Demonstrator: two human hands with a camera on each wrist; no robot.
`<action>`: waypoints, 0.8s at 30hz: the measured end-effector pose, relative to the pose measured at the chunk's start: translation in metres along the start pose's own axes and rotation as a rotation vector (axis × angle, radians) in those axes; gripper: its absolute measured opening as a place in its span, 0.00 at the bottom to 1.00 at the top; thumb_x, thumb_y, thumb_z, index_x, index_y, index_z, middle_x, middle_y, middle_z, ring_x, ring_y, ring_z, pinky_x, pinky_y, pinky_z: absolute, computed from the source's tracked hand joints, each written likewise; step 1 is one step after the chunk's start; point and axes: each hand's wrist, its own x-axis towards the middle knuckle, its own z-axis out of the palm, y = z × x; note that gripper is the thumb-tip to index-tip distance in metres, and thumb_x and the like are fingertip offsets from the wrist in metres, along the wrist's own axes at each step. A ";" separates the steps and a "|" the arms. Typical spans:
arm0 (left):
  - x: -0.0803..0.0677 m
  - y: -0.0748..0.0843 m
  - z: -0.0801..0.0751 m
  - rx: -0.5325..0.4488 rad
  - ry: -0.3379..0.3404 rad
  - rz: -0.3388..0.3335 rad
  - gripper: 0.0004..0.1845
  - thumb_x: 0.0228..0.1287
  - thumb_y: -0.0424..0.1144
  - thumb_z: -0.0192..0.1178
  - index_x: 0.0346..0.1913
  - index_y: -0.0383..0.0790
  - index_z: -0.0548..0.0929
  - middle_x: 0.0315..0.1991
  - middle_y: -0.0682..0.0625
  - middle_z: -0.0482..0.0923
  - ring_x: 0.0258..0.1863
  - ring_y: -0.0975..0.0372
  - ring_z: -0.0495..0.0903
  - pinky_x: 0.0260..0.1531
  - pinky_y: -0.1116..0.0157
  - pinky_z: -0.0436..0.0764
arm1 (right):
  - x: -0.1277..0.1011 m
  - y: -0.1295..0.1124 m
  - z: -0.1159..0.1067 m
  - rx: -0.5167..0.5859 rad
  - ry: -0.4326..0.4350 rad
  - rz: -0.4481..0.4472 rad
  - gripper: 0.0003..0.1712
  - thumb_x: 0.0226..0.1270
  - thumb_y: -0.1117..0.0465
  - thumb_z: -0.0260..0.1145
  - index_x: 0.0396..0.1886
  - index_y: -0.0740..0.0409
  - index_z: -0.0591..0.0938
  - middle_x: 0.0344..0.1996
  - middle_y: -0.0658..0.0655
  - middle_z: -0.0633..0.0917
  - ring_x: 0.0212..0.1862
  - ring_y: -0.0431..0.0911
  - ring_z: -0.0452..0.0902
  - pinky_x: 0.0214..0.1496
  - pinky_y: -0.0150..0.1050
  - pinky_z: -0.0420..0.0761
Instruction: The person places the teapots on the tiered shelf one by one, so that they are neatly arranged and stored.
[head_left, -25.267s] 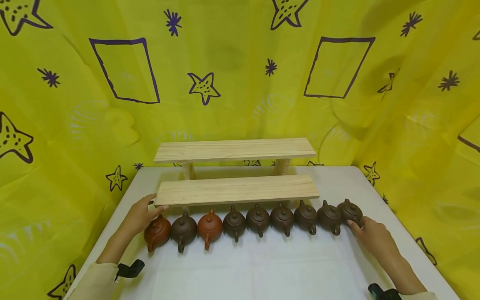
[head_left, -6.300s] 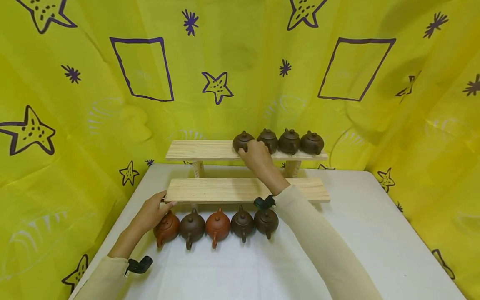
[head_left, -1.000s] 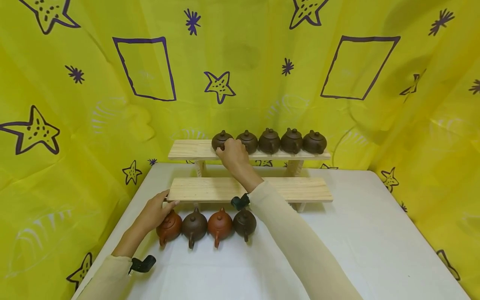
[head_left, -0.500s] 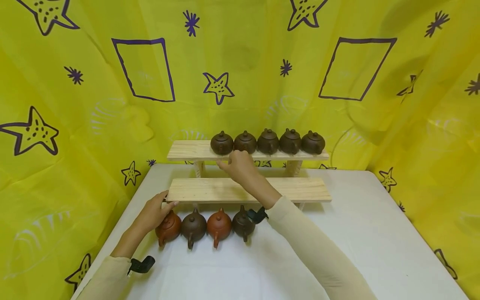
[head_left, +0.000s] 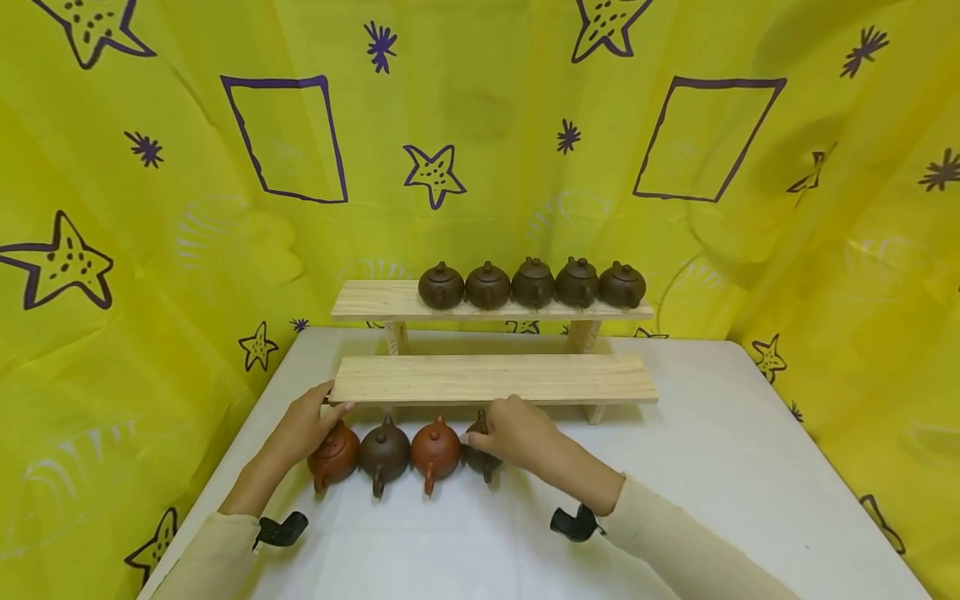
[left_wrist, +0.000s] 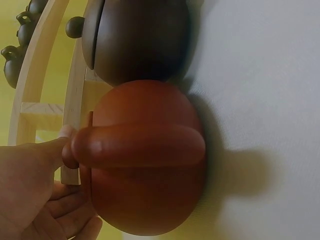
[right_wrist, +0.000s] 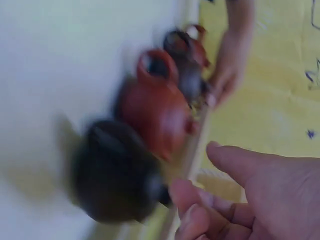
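Note:
My left hand (head_left: 298,431) holds the left end of the lower wooden shelf (head_left: 465,379), thumb along its front edge; some fingers are hidden behind the board. Right below that hand sits a reddish-brown teapot (left_wrist: 145,200). Over the rightmost dark brown teapot (right_wrist: 115,175) of the front row comes my right hand (head_left: 525,435), thumb and fingers apart and nothing between them. It partly covers that teapot in the head view. Another reddish teapot (head_left: 436,450) and a brown teapot (head_left: 385,455) stand in the same row, handles toward me.
Several dark brown teapots (head_left: 487,287) line the upper shelf (head_left: 375,298), from its middle to its right end. The two-tier stand rests on a white-covered table (head_left: 720,467). Yellow patterned cloth (head_left: 480,125) hangs around the back and sides.
Since a second ago, my right hand has let go of the leftmost upper-shelf teapot and come down to the front row. Earlier, five teapots went from front row to upper shelf. Left hand stays.

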 end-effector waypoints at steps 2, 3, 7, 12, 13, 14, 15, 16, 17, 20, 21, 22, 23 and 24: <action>0.001 0.000 0.000 0.004 -0.001 0.001 0.35 0.81 0.46 0.58 0.75 0.21 0.65 0.67 0.24 0.74 0.70 0.30 0.70 0.69 0.32 0.68 | -0.012 0.002 0.013 -0.025 -0.020 0.001 0.36 0.67 0.41 0.76 0.07 0.49 0.70 0.09 0.44 0.67 0.17 0.39 0.63 0.18 0.33 0.64; 0.001 0.000 0.001 0.006 -0.002 0.001 0.35 0.81 0.46 0.58 0.75 0.21 0.65 0.67 0.24 0.74 0.70 0.30 0.70 0.69 0.32 0.68 | -0.018 0.004 0.019 -0.031 -0.026 0.009 0.35 0.66 0.42 0.77 0.08 0.50 0.70 0.10 0.45 0.69 0.17 0.40 0.63 0.18 0.33 0.65; 0.002 -0.001 0.002 0.006 -0.006 -0.011 0.36 0.81 0.46 0.58 0.76 0.21 0.64 0.69 0.23 0.72 0.71 0.30 0.68 0.70 0.32 0.67 | -0.033 0.010 0.038 -0.034 0.012 0.031 0.33 0.63 0.45 0.79 0.09 0.50 0.71 0.13 0.49 0.74 0.19 0.41 0.67 0.19 0.36 0.68; 0.002 -0.002 0.002 0.004 -0.010 -0.020 0.36 0.81 0.46 0.58 0.76 0.21 0.64 0.69 0.23 0.71 0.72 0.30 0.67 0.70 0.32 0.66 | -0.042 0.018 0.046 -0.022 0.047 0.038 0.33 0.64 0.53 0.75 0.07 0.49 0.66 0.12 0.48 0.69 0.18 0.40 0.63 0.17 0.34 0.62; 0.002 -0.002 0.002 0.002 -0.010 -0.019 0.36 0.81 0.46 0.58 0.76 0.21 0.64 0.69 0.23 0.72 0.72 0.30 0.68 0.70 0.31 0.66 | -0.043 0.019 0.047 -0.024 0.050 0.043 0.32 0.64 0.54 0.73 0.06 0.49 0.65 0.12 0.47 0.68 0.18 0.40 0.62 0.17 0.34 0.61; 0.002 -0.002 0.002 0.001 -0.010 -0.018 0.36 0.81 0.46 0.58 0.76 0.21 0.64 0.68 0.24 0.72 0.72 0.30 0.68 0.70 0.31 0.66 | -0.044 0.020 0.048 -0.016 0.053 0.048 0.31 0.63 0.56 0.72 0.07 0.48 0.64 0.12 0.47 0.68 0.18 0.40 0.61 0.17 0.33 0.60; 0.002 -0.002 0.002 0.001 -0.009 -0.018 0.36 0.81 0.47 0.58 0.76 0.22 0.64 0.68 0.24 0.72 0.72 0.30 0.68 0.70 0.31 0.66 | -0.045 0.021 0.049 -0.016 0.063 0.051 0.30 0.61 0.56 0.72 0.07 0.48 0.64 0.13 0.47 0.68 0.18 0.40 0.61 0.17 0.34 0.60; 0.002 -0.002 0.002 0.001 -0.010 -0.020 0.36 0.81 0.47 0.58 0.76 0.22 0.64 0.68 0.24 0.73 0.72 0.30 0.68 0.70 0.31 0.66 | -0.046 0.021 0.051 -0.016 0.073 0.051 0.29 0.61 0.55 0.72 0.08 0.48 0.65 0.13 0.48 0.69 0.19 0.40 0.62 0.17 0.35 0.61; 0.002 -0.002 0.002 -0.001 -0.009 -0.022 0.36 0.81 0.46 0.58 0.76 0.22 0.64 0.68 0.24 0.72 0.72 0.30 0.68 0.70 0.31 0.66 | -0.046 0.022 0.053 -0.006 0.079 0.058 0.28 0.62 0.55 0.73 0.09 0.49 0.66 0.14 0.49 0.71 0.19 0.41 0.63 0.17 0.36 0.62; 0.002 -0.002 0.001 0.001 -0.008 -0.025 0.35 0.81 0.46 0.58 0.76 0.22 0.64 0.68 0.24 0.73 0.72 0.30 0.68 0.70 0.31 0.66 | -0.046 0.022 0.060 0.014 0.105 0.072 0.27 0.66 0.53 0.74 0.12 0.51 0.71 0.17 0.54 0.76 0.21 0.44 0.68 0.19 0.39 0.67; 0.002 -0.002 0.001 0.001 -0.009 -0.024 0.35 0.81 0.46 0.58 0.76 0.22 0.64 0.68 0.24 0.73 0.71 0.30 0.68 0.70 0.31 0.66 | -0.046 0.022 0.062 0.018 0.109 0.075 0.26 0.68 0.52 0.74 0.13 0.52 0.72 0.18 0.55 0.77 0.21 0.44 0.69 0.19 0.40 0.68; 0.002 -0.002 0.001 0.000 -0.011 -0.021 0.35 0.81 0.46 0.58 0.76 0.22 0.64 0.68 0.24 0.73 0.71 0.30 0.68 0.70 0.31 0.66 | -0.046 0.021 0.063 0.026 0.114 0.077 0.25 0.69 0.53 0.74 0.15 0.54 0.74 0.18 0.56 0.78 0.21 0.44 0.70 0.20 0.40 0.69; 0.002 -0.002 0.001 0.000 -0.013 -0.018 0.35 0.81 0.46 0.58 0.76 0.22 0.64 0.67 0.24 0.73 0.71 0.30 0.69 0.70 0.31 0.67 | -0.046 0.021 0.064 0.034 0.118 0.078 0.25 0.70 0.53 0.73 0.16 0.55 0.75 0.18 0.56 0.79 0.21 0.44 0.71 0.20 0.40 0.69; 0.002 -0.001 0.001 0.000 -0.014 -0.016 0.35 0.81 0.46 0.58 0.76 0.22 0.64 0.67 0.24 0.74 0.71 0.30 0.69 0.69 0.31 0.67 | -0.047 0.021 0.066 0.044 0.118 0.073 0.24 0.72 0.55 0.72 0.17 0.56 0.76 0.18 0.56 0.79 0.21 0.44 0.71 0.19 0.39 0.69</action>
